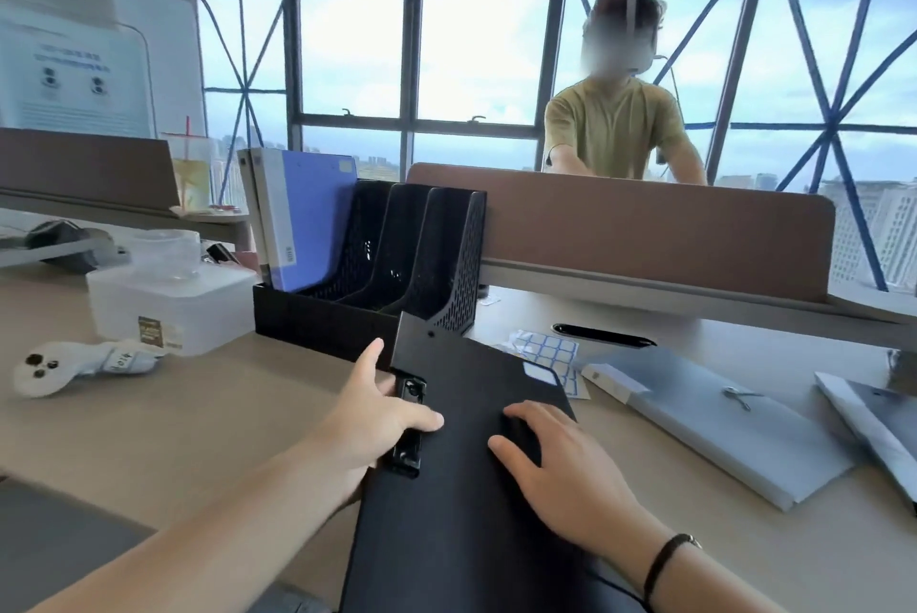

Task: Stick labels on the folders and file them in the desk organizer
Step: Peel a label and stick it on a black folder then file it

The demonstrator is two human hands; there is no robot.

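Both arms reach forward: left hand (pixel 377 414) grips the black folder's (pixel 461 488) clip edge, right hand (pixel 560 458) lies flat atop it, before the desk organizer (pixel 367 285).

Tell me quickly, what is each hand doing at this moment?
Left hand: holding the black folder at its left edge, thumb on top by the clip.
Right hand: open, resting flat on the folder.
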